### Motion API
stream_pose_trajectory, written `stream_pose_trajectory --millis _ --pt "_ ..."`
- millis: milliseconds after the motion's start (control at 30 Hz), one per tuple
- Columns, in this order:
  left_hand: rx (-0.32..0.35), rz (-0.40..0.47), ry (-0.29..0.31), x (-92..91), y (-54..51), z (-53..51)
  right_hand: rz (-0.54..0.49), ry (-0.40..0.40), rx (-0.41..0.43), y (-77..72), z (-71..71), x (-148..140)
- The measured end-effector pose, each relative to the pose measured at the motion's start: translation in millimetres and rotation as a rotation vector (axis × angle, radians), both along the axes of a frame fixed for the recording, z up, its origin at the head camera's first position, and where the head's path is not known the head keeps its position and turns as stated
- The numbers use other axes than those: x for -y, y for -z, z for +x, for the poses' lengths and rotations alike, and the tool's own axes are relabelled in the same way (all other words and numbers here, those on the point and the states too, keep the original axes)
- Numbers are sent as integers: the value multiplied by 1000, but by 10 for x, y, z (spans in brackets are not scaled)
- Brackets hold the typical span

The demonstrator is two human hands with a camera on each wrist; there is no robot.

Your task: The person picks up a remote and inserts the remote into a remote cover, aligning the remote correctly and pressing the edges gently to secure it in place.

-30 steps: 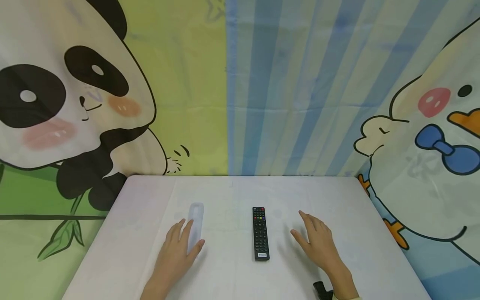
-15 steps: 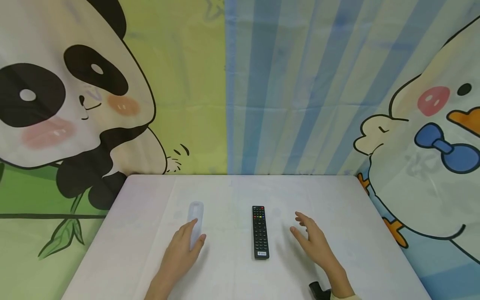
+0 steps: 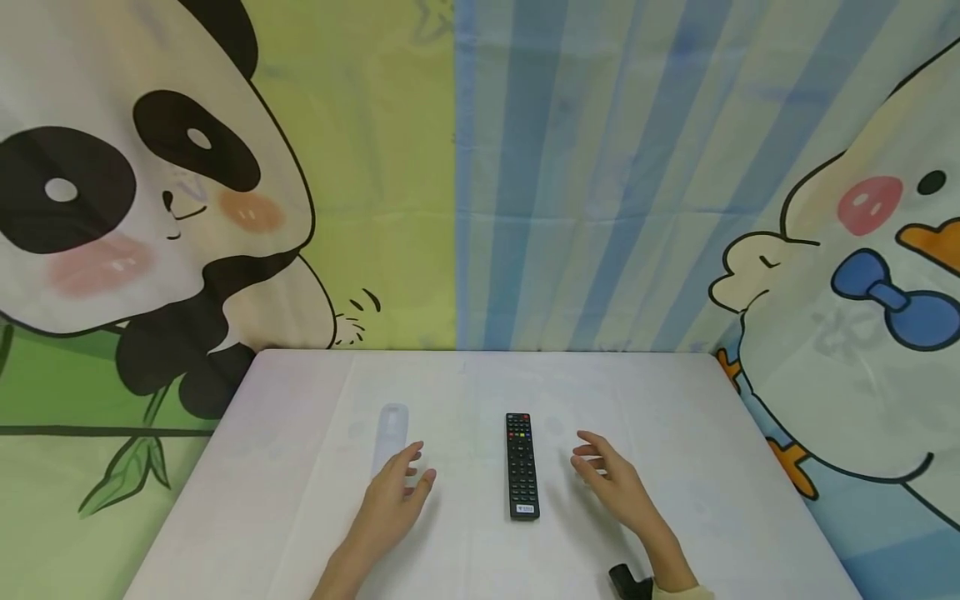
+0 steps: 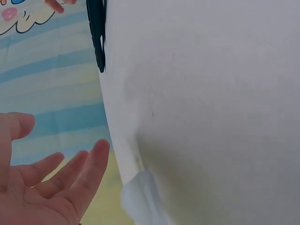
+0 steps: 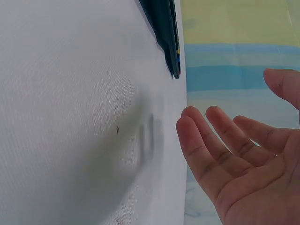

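In the head view, a slim black remote control with coloured buttons (image 3: 522,467) is lying face up near the middle of a white-covered table (image 3: 675,400), its red-button end pointing to the far side. To its left, a pale, translucent, elongated sleeve, apparently of soft plastic (image 3: 392,433), is lying flat, its near end hidden behind the left hand (image 3: 392,504). That hand is holding nothing; its fingers are bending loosely. The right hand (image 3: 617,490) is hovering to the right of the remote control, likewise gripping nothing.

Going wrong from here might mean the left fingers catching the sleeve and dragging it, since they are hanging so near it; its faint colour against the white could also be causing a missed pinch. The remote control might be skidding if nudged from one side only. As for containers, the sleeve is looking hollow, though its inside is not showing clearly; the remote control is lying outside it.

In the left wrist view, the palm is facing the camera, fingers apart from the sleeve.

In the right wrist view, the fingers are spreading slightly, clear of the remote control.
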State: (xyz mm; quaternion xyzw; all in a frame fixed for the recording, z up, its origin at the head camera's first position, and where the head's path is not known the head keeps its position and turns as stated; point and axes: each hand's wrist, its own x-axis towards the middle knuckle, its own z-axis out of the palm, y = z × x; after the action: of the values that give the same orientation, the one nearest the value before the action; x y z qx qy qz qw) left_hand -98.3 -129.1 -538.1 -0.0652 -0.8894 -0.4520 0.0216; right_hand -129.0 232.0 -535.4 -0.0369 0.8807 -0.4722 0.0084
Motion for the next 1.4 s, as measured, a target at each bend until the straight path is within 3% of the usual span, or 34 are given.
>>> stream_pose_trajectory --millis 267,500,600,967,1400 --pt "7 191 84 -85 159 -56 -103 13 62 28 -10 73" --pt "162 372 99 -205 221 -122 -180 13 116 77 -40 132" --pt "196 412 104 -259 222 -146 -236 4 143 103 -63 166" --pt "313 505 96 -541 252 -251 -327 9 224 147 -131 297" --pt "374 496 112 -875 274 -418 -335 -52 279 188 -185 391"
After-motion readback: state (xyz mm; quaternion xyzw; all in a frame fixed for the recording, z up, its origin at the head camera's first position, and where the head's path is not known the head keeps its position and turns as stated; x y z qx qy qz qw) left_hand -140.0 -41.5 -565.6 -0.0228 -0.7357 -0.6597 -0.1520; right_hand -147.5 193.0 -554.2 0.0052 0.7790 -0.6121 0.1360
